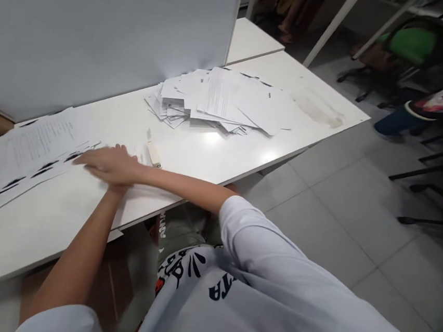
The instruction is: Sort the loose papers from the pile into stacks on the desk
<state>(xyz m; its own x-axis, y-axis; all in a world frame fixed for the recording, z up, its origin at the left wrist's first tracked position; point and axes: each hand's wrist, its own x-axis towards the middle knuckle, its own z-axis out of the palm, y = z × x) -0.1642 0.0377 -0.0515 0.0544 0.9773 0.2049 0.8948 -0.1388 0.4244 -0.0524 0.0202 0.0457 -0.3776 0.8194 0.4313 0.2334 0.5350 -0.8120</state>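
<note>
My right hand (106,164) reaches across to the left with its fingers stretched out, at the near right edge of a spread of printed sheets (38,140). Dark marks run along the edges of these sheets. My left hand (128,158) lies crossed under my right wrist. Most of it is hidden, so I cannot tell what its fingers hold. Motion blurs both hands. Just right of them, a small cream-coloured oblong object (153,154) with a metallic end lies on the white table (191,155).
A messy pile of papers (220,100) sits farther right, against a grey partition (109,30). A brownish stain (319,110) marks the table's right end. Beyond are a blue bin (404,118), green chairs (411,43) and a person's foot (285,31).
</note>
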